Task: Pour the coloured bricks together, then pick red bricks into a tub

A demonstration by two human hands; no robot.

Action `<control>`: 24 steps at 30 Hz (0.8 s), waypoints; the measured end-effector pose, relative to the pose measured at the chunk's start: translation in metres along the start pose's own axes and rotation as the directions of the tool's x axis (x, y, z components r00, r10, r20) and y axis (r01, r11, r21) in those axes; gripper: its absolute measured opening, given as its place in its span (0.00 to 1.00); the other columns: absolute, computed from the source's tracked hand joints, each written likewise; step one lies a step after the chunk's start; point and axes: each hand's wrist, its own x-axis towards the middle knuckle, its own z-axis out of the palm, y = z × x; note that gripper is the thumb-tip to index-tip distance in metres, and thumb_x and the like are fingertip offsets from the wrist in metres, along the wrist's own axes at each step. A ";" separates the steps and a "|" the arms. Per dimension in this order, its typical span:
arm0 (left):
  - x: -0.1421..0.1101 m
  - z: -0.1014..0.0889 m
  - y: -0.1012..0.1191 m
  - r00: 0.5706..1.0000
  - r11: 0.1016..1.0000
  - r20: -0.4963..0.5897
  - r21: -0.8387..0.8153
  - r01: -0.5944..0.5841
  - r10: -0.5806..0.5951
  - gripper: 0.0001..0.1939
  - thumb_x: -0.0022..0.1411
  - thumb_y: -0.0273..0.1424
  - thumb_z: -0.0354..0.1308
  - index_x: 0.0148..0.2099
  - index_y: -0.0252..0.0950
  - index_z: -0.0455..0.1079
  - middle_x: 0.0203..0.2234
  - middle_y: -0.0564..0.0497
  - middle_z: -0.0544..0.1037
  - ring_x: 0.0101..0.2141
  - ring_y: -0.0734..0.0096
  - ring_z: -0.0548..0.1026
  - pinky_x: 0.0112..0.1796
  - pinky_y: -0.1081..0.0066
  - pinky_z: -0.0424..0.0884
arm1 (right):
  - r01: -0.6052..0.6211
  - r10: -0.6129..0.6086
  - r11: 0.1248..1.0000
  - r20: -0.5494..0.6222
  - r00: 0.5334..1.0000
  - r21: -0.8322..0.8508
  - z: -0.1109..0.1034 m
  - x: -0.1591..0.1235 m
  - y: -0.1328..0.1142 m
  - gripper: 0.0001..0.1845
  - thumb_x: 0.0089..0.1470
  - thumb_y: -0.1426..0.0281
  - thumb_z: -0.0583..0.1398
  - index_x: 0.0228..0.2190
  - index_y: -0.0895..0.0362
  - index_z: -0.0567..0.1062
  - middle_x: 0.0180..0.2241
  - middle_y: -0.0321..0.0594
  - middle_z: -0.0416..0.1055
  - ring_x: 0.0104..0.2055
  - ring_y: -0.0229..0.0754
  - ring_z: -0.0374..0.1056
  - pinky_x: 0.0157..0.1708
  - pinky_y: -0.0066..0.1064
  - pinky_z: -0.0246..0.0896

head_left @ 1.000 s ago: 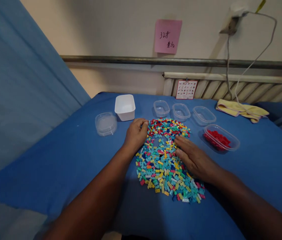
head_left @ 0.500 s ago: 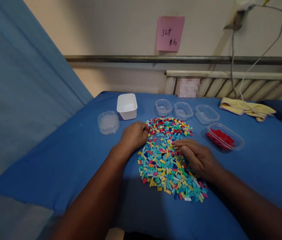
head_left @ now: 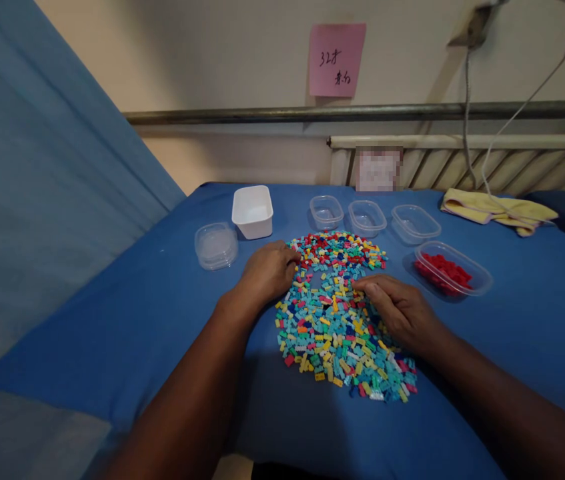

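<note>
Many small toy building bricks [head_left: 329, 327] in turquoise, yellow, red, blue and green lie spread in a pile on the blue cloth. At the pile's upper left edge is my left hand [head_left: 268, 270], its fingers curled in against the bricks; whatever is between them is hidden. My right hand [head_left: 397, 303] rests over the right side of the pile, thumb pressed close to the index finger. Its fingertips touch the bricks, and I cannot make out a brick in them. Red bricks are denser in the far part of the pile.
Right of the pile, a clear tub [head_left: 479, 283] holds red bricks [head_left: 443, 272]. Three clear tubs [head_left: 326, 212] stand behind the pile. At the left are a white bin [head_left: 253, 223] and stacked clear lids [head_left: 216, 247]. A yellow cloth [head_left: 497, 208] lies at the back right.
My right hand's flat fingers have drawn together, with the thumb moving up against the index finger. My left hand has turned from a fist with the thumb up to curled fingers reaching into the pile's edge.
</note>
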 end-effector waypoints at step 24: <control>-0.001 0.003 0.052 0.981 0.499 0.122 -0.848 0.181 -0.148 0.11 0.64 0.36 0.68 0.45 0.36 0.78 0.34 0.51 0.82 0.33 0.71 0.77 0.37 0.70 0.72 | 0.041 -0.043 0.999 -0.087 0.995 -0.023 0.007 -0.002 0.002 0.11 0.71 0.65 0.63 0.53 0.48 0.79 0.46 0.38 0.83 0.46 0.45 0.79 0.46 0.37 0.73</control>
